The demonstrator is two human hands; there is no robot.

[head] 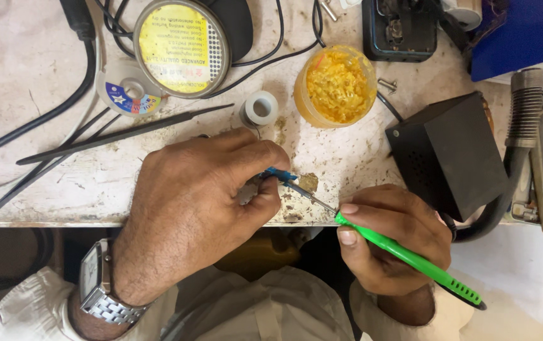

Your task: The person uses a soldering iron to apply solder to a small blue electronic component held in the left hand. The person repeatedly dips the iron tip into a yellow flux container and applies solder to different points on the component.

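The left hand point(195, 208) pinches a small blue part point(277, 173) between closed fingertips at the near edge of the stained workbench point(44, 76). The right hand point(391, 243) grips a green-handled soldering iron point(410, 257) like a pen, fingers wrapped tight, its metal tip touching the blue part. Just beyond sit a small solder spool point(260, 108) and an open jar of yellow flux point(336, 85); black tweezers point(120, 135) lie far left, a black box point(451, 151) right.

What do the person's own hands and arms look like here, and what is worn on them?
Both hands are bare, with no gloves or rings in view. The left hand has a silver metal wristwatch with a link band at the wrist. The right hand wears nothing. Both arms come out of cream sleeves pushed back above the wrists.
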